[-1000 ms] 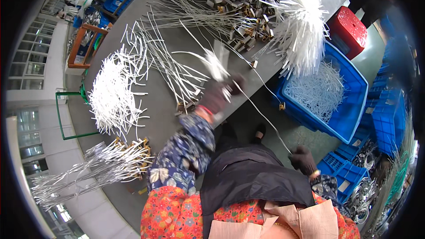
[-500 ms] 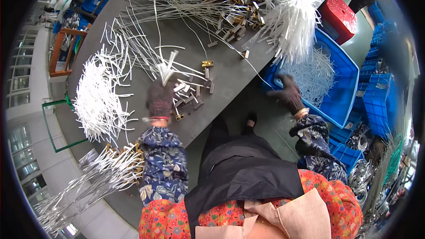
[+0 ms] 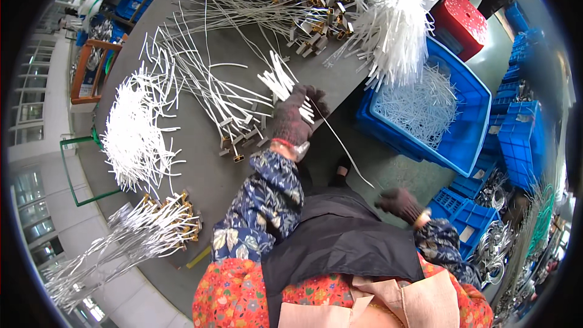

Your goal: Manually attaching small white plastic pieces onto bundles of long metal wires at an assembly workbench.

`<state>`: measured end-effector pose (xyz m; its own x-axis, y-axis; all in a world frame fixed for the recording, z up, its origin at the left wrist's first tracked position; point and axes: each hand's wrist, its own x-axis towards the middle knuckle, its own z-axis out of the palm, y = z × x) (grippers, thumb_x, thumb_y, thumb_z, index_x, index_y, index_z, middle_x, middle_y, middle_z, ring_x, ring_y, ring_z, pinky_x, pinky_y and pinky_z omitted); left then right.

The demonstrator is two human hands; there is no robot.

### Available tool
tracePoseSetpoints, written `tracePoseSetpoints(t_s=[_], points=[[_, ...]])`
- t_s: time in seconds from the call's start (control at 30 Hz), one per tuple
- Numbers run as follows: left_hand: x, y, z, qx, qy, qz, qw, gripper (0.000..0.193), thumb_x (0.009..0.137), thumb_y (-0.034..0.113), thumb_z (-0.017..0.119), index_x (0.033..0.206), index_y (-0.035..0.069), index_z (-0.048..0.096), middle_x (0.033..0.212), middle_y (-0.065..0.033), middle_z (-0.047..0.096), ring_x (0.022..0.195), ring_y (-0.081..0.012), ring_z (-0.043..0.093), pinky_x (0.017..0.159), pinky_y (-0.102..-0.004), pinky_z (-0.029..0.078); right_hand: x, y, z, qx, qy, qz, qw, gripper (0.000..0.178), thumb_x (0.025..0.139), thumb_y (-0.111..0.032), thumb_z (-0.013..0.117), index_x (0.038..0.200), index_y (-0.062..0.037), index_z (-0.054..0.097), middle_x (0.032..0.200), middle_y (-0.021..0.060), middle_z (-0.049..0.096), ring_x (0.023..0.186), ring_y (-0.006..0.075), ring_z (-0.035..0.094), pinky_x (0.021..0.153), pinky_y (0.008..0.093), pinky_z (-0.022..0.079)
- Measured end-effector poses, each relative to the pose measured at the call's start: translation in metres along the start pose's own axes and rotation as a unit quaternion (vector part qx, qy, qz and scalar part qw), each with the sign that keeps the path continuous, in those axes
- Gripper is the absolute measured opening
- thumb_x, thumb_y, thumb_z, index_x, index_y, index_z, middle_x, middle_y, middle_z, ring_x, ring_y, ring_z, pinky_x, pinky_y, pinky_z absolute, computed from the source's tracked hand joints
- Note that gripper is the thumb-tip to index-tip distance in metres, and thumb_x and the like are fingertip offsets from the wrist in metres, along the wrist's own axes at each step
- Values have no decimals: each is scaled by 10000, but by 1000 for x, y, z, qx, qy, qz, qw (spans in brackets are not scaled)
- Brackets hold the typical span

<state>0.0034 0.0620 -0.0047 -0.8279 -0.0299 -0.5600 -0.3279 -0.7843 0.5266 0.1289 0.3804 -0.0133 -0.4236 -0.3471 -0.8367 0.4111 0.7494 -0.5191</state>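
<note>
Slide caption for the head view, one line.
Left hand holding white tubes, a wire running toward the right hand.

A grey desk (image 3: 203, 161) stands on a greenish-grey floor (image 3: 395, 173), which shines pale beside a red stool (image 3: 463, 23). Along the left, paned windows (image 3: 34, 94) line a white wall (image 3: 62, 106), some panes bright with light.

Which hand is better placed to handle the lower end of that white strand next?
Probably the right hand: it is close to the lower end of the white strand, though contact is unclear. The left hand holds a bunch of white tubes.
</note>
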Motion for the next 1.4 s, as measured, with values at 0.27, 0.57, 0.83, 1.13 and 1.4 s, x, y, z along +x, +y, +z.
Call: tracePoseSetpoints(t_s=[0.27,0.57,0.83,1.13,1.4], points=[[6,71,19,71,6,220,973,313,956,286,588,999,-24,595,915,-168,669,785,-276,673,726,-434,586,-47,102,15,54,99,154,982,372,849,-343,630,1026,-25,710,875,80,714,797,183,657,711,327,497],[-8,105,43,88,69,255,961,264,973,243,559,957,-18,598,848,-164,656,674,-256,642,631,-409,576,-34,97,11,42,121,135,982,377,841,-373,614,1010,-49,707,793,80,672,716,182,614,677,323,483],[-21,-1,-21,246,-120,6,962,260,956,222,594,1064,-12,629,951,-119,681,858,-197,672,734,-302,562,-15,73,12,42,99,101,989,343,830,-357,630,986,-61,703,791,68,662,705,171,600,673,320,473],[-49,104,-29,267,193,262,907,176,846,205,651,809,36,683,736,-33,634,610,-104,583,574,-269,469,41,-67,4,32,130,-140,981,595,791,-354,713,1296,-89,544,1216,160,608,1147,282,584,942,379,461],[-44,123,-74,676,268,105,678,235,841,248,666,919,34,723,642,-74,645,568,-134,618,504,-270,472,116,-274,-5,-67,128,-268,953,688,786,-343,744,1353,-84,455,1256,150,571,1026,246,625,862,375,517]])
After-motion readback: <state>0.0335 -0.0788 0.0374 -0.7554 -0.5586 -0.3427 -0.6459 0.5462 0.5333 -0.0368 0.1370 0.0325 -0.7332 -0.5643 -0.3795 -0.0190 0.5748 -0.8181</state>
